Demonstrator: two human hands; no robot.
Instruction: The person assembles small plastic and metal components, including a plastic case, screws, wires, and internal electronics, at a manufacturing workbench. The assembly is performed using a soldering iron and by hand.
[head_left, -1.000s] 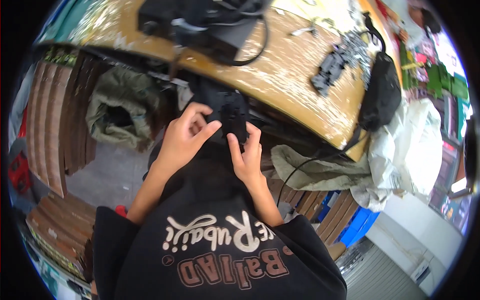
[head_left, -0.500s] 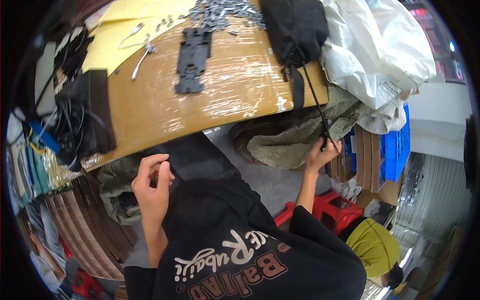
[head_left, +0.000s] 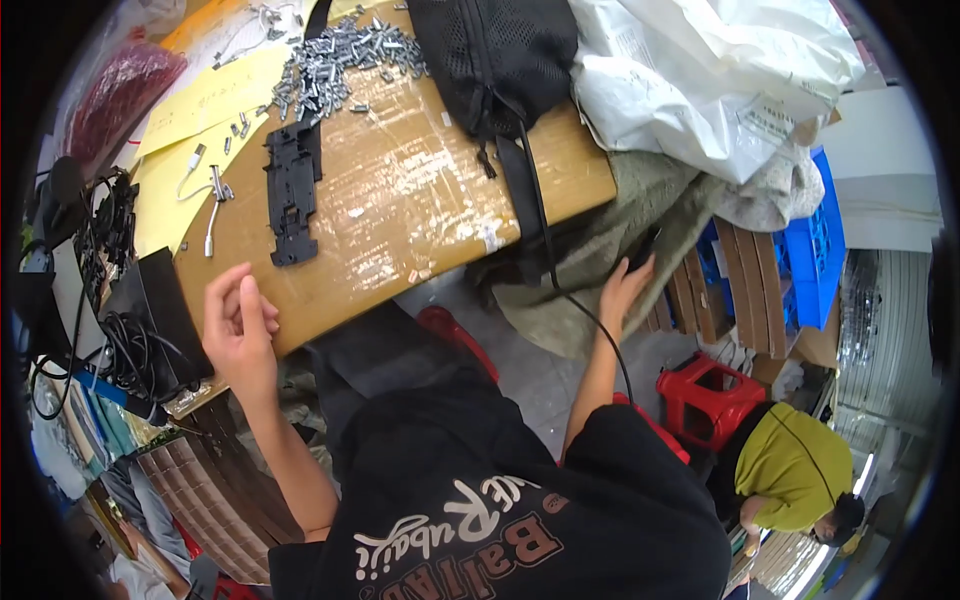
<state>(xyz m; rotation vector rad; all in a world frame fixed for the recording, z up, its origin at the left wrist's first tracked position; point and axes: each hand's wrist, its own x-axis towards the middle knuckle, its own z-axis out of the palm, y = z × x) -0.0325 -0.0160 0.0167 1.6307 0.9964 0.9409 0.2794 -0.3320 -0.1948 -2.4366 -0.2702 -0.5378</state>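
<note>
My left hand (head_left: 240,335) hovers by the table's front left edge, its fingers loosely curled and nothing visible in them. Beyond it on the wooden table (head_left: 400,215) lies a flat black plastic frame (head_left: 293,195). My right hand (head_left: 622,292) is past the table's front edge, against a grey-green cloth (head_left: 575,315). A small dark object (head_left: 648,243) shows at its fingertips, too hidden to name. From the black mesh bag (head_left: 490,65) on the table, a black cord (head_left: 590,312) hangs down and passes beside my right wrist.
Small metal parts (head_left: 340,65) are heaped at the back, near yellow paper (head_left: 165,200) and short white cables (head_left: 210,225). A white plastic bag (head_left: 700,80) sits at right. Blue crates (head_left: 815,250), a red stool (head_left: 705,400) and another person (head_left: 795,465) are beyond my right side.
My right hand has left the black cord, which now hangs past my wrist, and has moved onto the cloth. The left hand has moved left and up toward the table. The view has shifted.
</note>
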